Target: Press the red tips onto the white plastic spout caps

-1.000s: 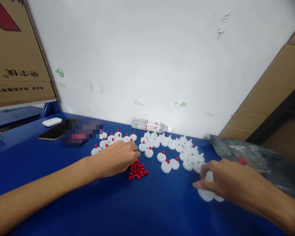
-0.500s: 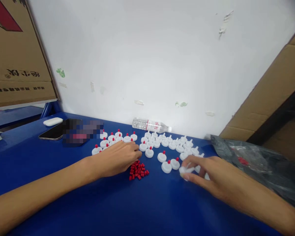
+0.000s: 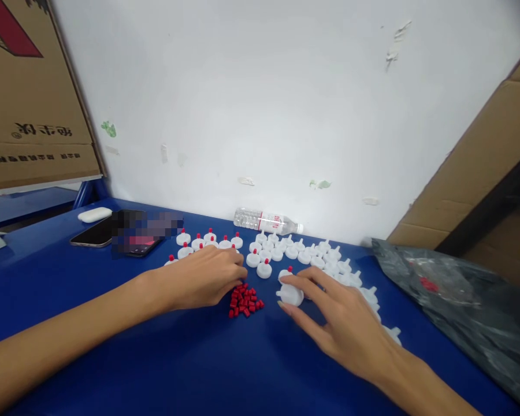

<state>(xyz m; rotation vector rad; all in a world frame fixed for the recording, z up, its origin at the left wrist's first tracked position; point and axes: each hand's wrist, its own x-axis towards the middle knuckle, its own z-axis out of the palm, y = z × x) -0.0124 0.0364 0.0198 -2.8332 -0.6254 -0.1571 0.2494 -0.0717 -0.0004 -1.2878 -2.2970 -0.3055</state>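
My right hand pinches a white nozzle cap between thumb and fingers, its bare spout pointing left. My left hand is closed, fingertips down at the back edge of a pile of small red caps; whatever is between them is hidden. Behind and left of that hand stand several white nozzle caps with red tips. A few more red-tipped ones, such as a white nozzle cap, sit between the hands. White nozzle caps without red tips spread in a curve behind and beside my right hand.
A clear plastic bottle lies along the wall. On the left are phones and a white oval case. A dark plastic bag covers the right side. Cardboard stands at the left.
My right hand has moved left, bringing a white nozzle cap from the right-hand group toward the red pile. My left hand has stayed almost still by the pile.
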